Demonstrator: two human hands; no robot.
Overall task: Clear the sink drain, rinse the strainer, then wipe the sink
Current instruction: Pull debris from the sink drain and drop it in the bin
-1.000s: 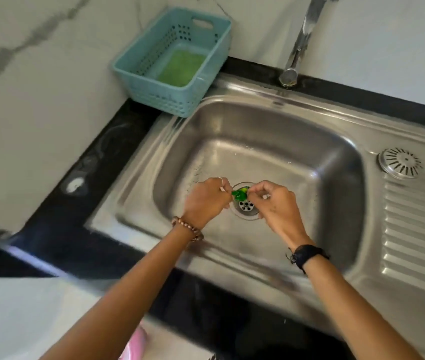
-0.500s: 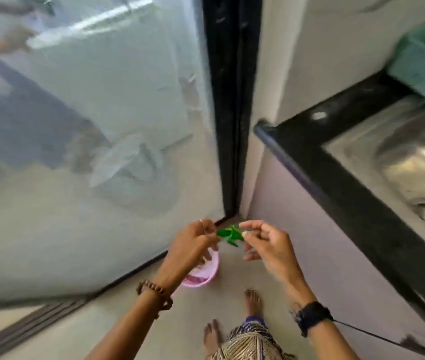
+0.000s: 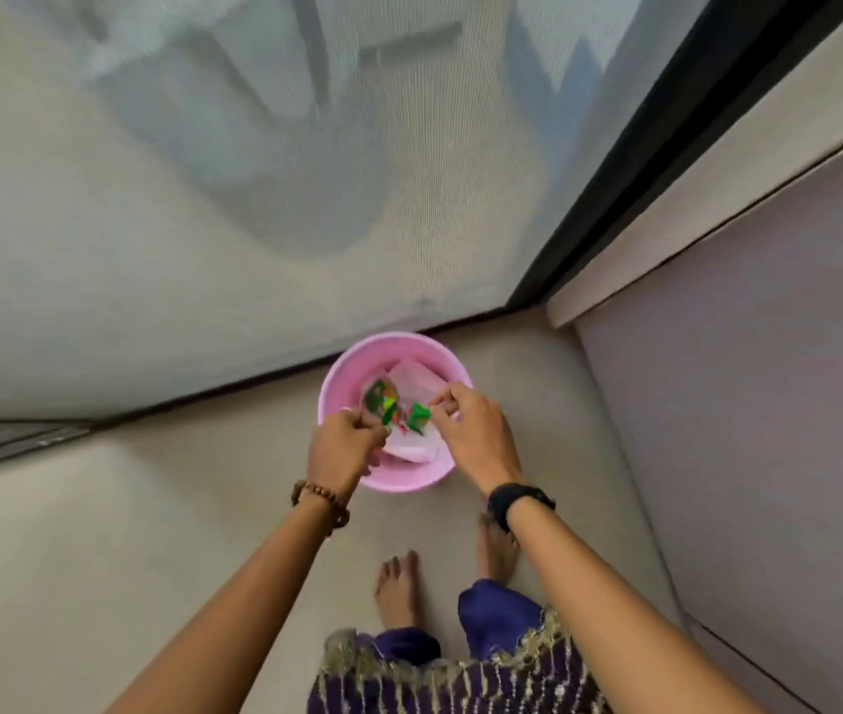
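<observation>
Debris: crumpled green scrap of wrapper (image 3: 405, 415) from the drain, now held over the round pink plastic bin (image 3: 337, 373) on the floor, no longer over the sink.
Left hand (image 3: 342, 445): fingers curled, pinching one end.
Right hand (image 3: 470, 425): fingertips pinching the other end.
Meaning: drain clearing looked nearly done; dropping the scrap remained, then rinsing the strainer.

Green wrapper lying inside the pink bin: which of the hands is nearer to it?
Left. The left hand is just below the wrapper; the right hand is farther off, across the pink bin.
</observation>
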